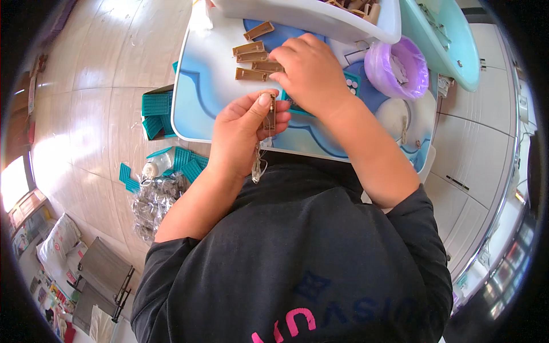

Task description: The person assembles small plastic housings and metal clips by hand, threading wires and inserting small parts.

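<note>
A narrow brown part [271, 119] is gripped upright between the thumb and fingers of the left hand [243, 117], above the near edge of the table [194, 108]; its upper end is partly covered by the thumb. Thin pale strands [258, 167] are seen below this hand; their upper attachment cannot be made out. The right hand [311, 68] is placed over the table with its fingers bent, at the loose brown pieces [250, 48]. The right end of one piece is hidden by its fingertips; whether that piece is gripped cannot be told. A teal tray [353, 80] is largely concealed beneath the right hand and forearm. The white tub [314, 18] is cut off by the upper edge, as is the mint basin [466, 54].
</note>
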Available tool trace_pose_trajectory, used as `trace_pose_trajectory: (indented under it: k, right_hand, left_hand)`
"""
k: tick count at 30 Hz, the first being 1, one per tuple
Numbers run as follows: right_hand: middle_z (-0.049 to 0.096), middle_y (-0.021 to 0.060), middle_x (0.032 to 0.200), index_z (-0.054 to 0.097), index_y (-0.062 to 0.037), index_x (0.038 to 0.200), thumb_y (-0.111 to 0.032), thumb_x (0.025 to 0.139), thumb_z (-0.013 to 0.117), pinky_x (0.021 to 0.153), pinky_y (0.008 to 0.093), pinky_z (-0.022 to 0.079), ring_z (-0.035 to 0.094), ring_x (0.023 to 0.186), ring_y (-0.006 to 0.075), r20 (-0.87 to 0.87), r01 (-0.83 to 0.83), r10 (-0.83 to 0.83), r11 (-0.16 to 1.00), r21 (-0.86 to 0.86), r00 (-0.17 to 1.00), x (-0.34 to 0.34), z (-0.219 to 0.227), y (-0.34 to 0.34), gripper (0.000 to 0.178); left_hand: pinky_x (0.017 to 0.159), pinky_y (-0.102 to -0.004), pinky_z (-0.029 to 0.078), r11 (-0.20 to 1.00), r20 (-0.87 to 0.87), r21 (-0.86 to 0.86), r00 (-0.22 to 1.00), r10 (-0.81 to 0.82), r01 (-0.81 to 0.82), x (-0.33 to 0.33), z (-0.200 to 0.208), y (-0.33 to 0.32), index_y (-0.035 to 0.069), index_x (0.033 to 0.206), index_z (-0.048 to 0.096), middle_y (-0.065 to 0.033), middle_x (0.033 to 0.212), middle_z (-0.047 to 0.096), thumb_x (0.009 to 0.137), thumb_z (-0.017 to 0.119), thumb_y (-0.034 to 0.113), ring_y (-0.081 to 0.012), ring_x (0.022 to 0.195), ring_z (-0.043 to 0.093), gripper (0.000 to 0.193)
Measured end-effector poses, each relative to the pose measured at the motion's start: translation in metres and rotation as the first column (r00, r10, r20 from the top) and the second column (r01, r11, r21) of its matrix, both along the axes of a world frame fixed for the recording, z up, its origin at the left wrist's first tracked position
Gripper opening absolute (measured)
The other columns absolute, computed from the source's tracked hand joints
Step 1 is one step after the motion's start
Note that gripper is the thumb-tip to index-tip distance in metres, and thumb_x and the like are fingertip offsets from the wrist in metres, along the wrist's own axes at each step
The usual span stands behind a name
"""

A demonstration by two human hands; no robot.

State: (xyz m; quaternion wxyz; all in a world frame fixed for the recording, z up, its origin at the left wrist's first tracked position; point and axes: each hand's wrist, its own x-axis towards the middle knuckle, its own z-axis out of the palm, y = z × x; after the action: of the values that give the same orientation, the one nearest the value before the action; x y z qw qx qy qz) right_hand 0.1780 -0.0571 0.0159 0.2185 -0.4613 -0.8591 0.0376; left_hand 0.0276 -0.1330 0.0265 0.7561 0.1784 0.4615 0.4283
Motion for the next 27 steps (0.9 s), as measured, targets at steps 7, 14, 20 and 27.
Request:
trace_pose_trajectory:
  k: [7, 14, 20, 27]
  right_hand:
    - [0.059, 0.0061, 0.078, 0.06, -0.0078, 0.075, -0.017, 0.073, 0.065, 0.071, 0.0396, 0.046, 0.056, 0.083, 0.0276, -0.055, -0.011, 0.013, 0.999, 0.049, 0.998, 0.006, 0.006, 0.0, 0.01]
    - [0.06, 0.0108, 0.082, 0.06, -0.0031, 0.091, -0.009, 0.084, 0.057, 0.07, 0.0331, 0.047, 0.058, 0.077, 0.0276, -0.375, -0.006, -0.127, 0.942, -0.335, 0.918, 0.089, 0.056, -0.073, 0.01]
    - [0.062, 0.0103, 0.083, 0.061, -0.0012, 0.092, -0.01, 0.082, 0.059, 0.07, 0.0311, 0.046, 0.059, 0.077, 0.0251, -0.115, 0.259, -0.531, 0.577, -0.775, 0.839, 0.148, 0.036, -0.105, 0.014]
    - [0.062, 0.0099, 0.094, 0.062, -0.0026, 0.095, -0.014, 0.079, 0.064, 0.075, 0.0356, 0.046, 0.058, 0.088, 0.0278, -0.175, 0.336, -0.399, 0.892, -0.303, 0.9, 0.151, -0.004, -0.105, 0.02]
  left_hand:
    - [0.078, -0.0294, 0.051, 0.999, 0.05, 0.014, 0.998, 0.031, -0.032, -0.001, 0.003, 0.0, -0.003, 0.11, 0.054, -0.0128, 0.098, 0.064, 0.092, 0.054, 0.018, -0.0173, 0.086, 0.063, 0.028]
    - [0.079, -0.0268, 0.049, 0.933, -0.186, 0.335, 0.98, -0.071, 0.131, 0.007, 0.009, -0.007, -0.003, 0.109, 0.054, -0.0103, 0.098, 0.064, 0.09, 0.056, 0.01, -0.0151, 0.088, 0.061, 0.023]
    - [0.078, -0.0281, 0.05, 0.789, -0.287, 0.434, 0.897, -0.336, 0.435, 0.023, 0.012, -0.008, -0.002, 0.114, 0.053, -0.0111, 0.101, 0.064, 0.092, 0.052, 0.008, -0.0154, 0.089, 0.062, 0.024]
    - [0.073, -0.0291, 0.053, 0.914, -0.01, 0.088, 0.918, -0.397, 0.396, 0.042, 0.018, -0.008, 0.003, 0.116, 0.054, -0.0105, 0.099, 0.064, 0.095, 0.05, 0.02, -0.0164, 0.084, 0.064, 0.027]
